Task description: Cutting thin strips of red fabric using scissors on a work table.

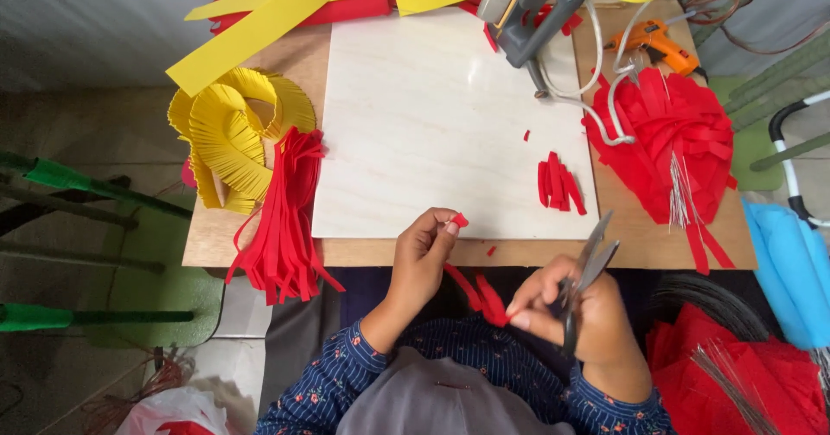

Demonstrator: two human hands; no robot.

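Wooden table (259, 63) filled the view, with a white board (432, 115) lying flat on its middle. At six o'clock, just below the board's near edge, the left hand (424, 258) pinched the top of a red strip (471, 284) between fingertips, the strip trailing down toward the lap. To its right, at about five o'clock, the right hand (575, 310) was clenched around the handles of scissors (588, 266), blades slightly parted and pointing toward one o'clock. A small pile of cut red pieces (558, 184) lay on the board at three o'clock. Fringed yellow coils (229, 137) and a bundle of red strips (285, 219) sat at nine o'clock; a glue gun (661, 41) rested at one o'clock.
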